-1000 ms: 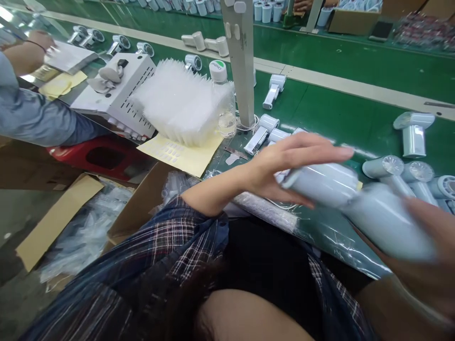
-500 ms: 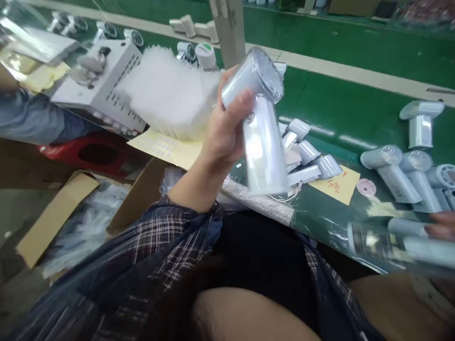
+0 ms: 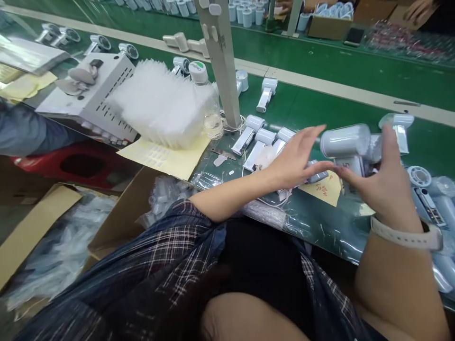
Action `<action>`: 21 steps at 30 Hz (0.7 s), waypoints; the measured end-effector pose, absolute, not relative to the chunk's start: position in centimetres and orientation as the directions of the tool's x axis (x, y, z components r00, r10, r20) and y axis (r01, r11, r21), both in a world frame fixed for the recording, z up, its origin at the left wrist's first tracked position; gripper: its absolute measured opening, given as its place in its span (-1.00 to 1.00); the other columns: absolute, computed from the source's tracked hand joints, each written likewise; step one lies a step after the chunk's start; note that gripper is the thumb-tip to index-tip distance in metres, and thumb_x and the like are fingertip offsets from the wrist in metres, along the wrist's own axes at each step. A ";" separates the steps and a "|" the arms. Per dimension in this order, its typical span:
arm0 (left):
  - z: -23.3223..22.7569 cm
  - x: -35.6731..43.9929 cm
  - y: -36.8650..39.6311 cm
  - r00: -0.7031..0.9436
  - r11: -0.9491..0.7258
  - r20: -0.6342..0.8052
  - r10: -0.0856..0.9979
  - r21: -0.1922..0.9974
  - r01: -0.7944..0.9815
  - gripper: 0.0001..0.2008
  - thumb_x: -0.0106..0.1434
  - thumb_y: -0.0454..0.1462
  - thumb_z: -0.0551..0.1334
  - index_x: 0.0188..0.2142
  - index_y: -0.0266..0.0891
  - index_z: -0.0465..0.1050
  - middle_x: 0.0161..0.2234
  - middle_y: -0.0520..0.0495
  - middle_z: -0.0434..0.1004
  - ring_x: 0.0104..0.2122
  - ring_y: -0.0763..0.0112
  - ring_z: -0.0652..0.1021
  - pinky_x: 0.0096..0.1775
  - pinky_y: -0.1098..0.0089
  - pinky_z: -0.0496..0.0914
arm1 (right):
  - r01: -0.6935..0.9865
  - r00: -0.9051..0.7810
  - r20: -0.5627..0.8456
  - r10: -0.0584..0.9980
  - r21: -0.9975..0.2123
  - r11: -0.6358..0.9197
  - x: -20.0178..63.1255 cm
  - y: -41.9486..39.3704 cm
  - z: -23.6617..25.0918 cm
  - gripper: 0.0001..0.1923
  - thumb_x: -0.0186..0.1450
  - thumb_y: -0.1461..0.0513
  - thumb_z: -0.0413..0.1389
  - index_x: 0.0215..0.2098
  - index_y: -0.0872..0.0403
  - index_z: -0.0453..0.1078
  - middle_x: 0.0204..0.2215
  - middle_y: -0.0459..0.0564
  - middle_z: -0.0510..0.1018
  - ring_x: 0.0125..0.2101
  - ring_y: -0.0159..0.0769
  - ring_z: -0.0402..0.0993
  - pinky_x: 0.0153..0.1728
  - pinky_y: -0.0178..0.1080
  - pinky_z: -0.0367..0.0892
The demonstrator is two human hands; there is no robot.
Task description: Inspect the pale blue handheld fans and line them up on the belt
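Note:
A light-blue hair-dryer-shaped housing [image 3: 344, 141] in clear wrap lies on the green bench, between and just beyond my hands. My left hand [image 3: 296, 158] is open with fingers stretched out, their tips close to the housing's left end. To the right, my right hand [image 3: 386, 182], with a pale band on the wrist, is open, its thumb and fingers spread apart. The two thumb tips meet in front of the housing and partly cover its handle. Unwrapped housings [image 3: 265, 138] with open handles lie left of my left hand, partly behind it.
More housings [image 3: 428, 206] lie on the right. A stack of white foam sheets [image 3: 156, 102], a bottle [image 3: 212, 109] and a metal post [image 3: 223, 66] stand left. An open carton [image 3: 117, 213] holds clear plastic below. A co-worker's sleeve [image 3: 28, 130] shows at far left.
My left hand has moved right and down and let go of the wrapped housing, which now lies on the bench. My right hand has come in from the right edge to beside it.

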State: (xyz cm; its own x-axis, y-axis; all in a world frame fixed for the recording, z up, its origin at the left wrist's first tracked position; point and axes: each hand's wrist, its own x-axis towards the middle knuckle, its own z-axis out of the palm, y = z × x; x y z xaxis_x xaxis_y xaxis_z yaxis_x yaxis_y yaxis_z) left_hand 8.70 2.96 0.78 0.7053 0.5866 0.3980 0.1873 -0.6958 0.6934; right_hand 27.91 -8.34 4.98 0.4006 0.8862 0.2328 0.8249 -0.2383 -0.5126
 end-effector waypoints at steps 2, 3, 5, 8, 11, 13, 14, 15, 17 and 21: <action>-0.7 8.3 2.9 0.750 -0.751 0.274 0.602 0.513 0.415 -0.35 0.48 0.05 0.34 0.32 -0.38 0.41 0.55 -0.54 0.20 0.61 -0.23 0.15 0.59 -0.23 0.11 | 0.835 0.482 0.082 0.872 -0.346 -0.429 29.0 -6.4 5.2 0.27 0.25 -0.05 0.51 0.70 0.01 -0.05 0.32 0.46 0.52 0.22 0.32 0.55 0.07 0.13 0.47; -1.2 8.2 2.6 0.772 -0.776 0.223 0.595 0.409 0.480 -0.43 0.48 -0.01 0.36 0.26 -0.42 0.47 0.55 -0.57 0.19 0.63 -0.26 0.11 0.59 -0.26 0.09 | 0.835 0.502 0.018 0.865 -0.268 -0.479 29.3 -5.5 5.0 0.25 0.27 -0.04 0.50 0.70 0.01 -0.05 0.25 0.48 0.54 0.19 0.34 0.55 0.05 0.13 0.44; -2.0 7.9 1.7 0.824 -0.832 0.161 0.543 0.241 0.500 -0.51 0.50 -0.10 0.33 0.22 -0.47 0.52 0.56 -0.58 0.17 0.64 -0.25 0.08 0.60 -0.26 0.10 | 0.853 0.504 -0.026 0.863 -0.139 -0.502 29.6 -4.0 4.1 0.16 0.31 -0.09 0.44 0.68 0.00 0.01 0.17 0.47 0.53 0.07 0.31 0.59 -0.05 0.08 0.42; -2.2 7.3 0.5 0.859 -0.872 0.153 0.489 0.127 0.474 -0.53 0.51 -0.10 0.31 0.18 -0.49 0.57 0.59 -0.56 0.10 0.63 -0.25 0.10 0.60 -0.20 0.16 | 0.905 0.423 0.003 0.906 -0.058 -0.422 29.5 -3.6 1.7 0.03 0.32 -0.10 0.38 0.62 0.00 0.15 0.25 0.45 0.38 -0.10 0.15 0.60 -0.17 -0.02 0.40; -2.2 6.4 0.4 0.858 -0.870 0.143 0.493 0.100 0.483 -0.47 0.45 -0.02 0.38 0.06 -0.53 0.64 0.59 -0.61 0.05 0.62 -0.32 0.12 0.59 -0.18 0.20 | 0.935 0.352 0.037 0.935 0.041 -0.353 28.9 -4.8 -0.2 -0.07 0.38 -0.08 0.30 0.59 0.06 0.20 0.35 0.48 0.28 -0.02 0.21 0.55 -0.14 0.01 0.40; -2.6 5.9 0.6 0.854 -0.863 0.128 0.504 0.118 0.492 -0.40 0.37 0.07 0.44 -0.02 -0.54 0.67 0.58 -0.66 0.03 0.61 -0.38 0.12 0.58 -0.21 0.20 | 0.926 0.342 0.086 0.936 0.139 -0.351 28.7 -5.7 -0.6 -0.11 0.43 -0.05 0.25 0.59 0.13 0.18 0.42 0.53 0.23 0.18 0.39 0.41 0.03 0.15 0.37; -2.8 5.7 0.7 0.853 -0.860 0.123 0.507 0.133 0.492 -0.37 0.33 0.09 0.48 -0.05 -0.54 0.68 0.58 -0.68 0.01 0.61 -0.40 0.12 0.58 -0.22 0.19 | 0.922 0.343 0.098 0.934 0.152 -0.355 28.9 -5.9 -0.3 -0.10 0.44 -0.04 0.25 0.61 0.15 0.16 0.47 0.53 0.20 0.27 0.45 0.30 0.14 0.22 0.30; -3.0 5.7 0.7 0.856 -0.862 0.124 0.502 0.148 0.484 -0.36 0.29 0.10 0.50 -0.06 -0.54 0.68 0.59 -0.68 0.00 0.61 -0.42 0.11 0.58 -0.23 0.19 | 0.922 0.356 0.088 0.930 0.131 -0.365 29.5 -5.8 0.2 -0.09 0.45 -0.05 0.25 0.62 0.13 0.15 0.50 0.50 0.17 0.33 0.45 0.21 0.21 0.24 0.23; -3.4 5.7 0.7 0.865 -0.876 0.157 0.476 0.178 0.449 -0.41 0.28 0.04 0.52 -0.05 -0.52 0.66 0.58 -0.68 0.03 0.61 -0.40 0.12 0.58 -0.23 0.17 | 0.910 0.413 0.025 0.910 0.026 -0.414 32.0 -5.0 1.7 -0.11 0.47 -0.13 0.22 0.62 0.02 0.17 0.49 0.42 0.23 0.36 0.34 0.18 0.25 0.17 0.17; -3.2 5.4 0.9 0.836 -0.880 0.327 0.440 0.343 0.329 -0.57 0.38 -0.11 0.43 0.06 -0.41 0.56 0.53 -0.59 0.23 0.59 -0.31 0.21 0.56 -0.26 0.20 | 0.741 0.671 0.079 0.737 -0.043 -0.670 39.9 -1.6 4.7 -0.15 0.62 -0.19 -0.22 0.53 0.22 0.32 0.35 0.73 0.28 0.35 0.37 0.18 0.13 0.25 0.18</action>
State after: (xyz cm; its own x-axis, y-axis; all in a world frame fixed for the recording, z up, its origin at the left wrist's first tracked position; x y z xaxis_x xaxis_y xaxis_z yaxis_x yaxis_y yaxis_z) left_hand 5.42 0.86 -3.22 0.8360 0.4404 0.3274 0.3290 -0.8797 0.3432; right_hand 39.95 -1.65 4.68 0.6711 0.7372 0.0787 0.7410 -0.6701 -0.0428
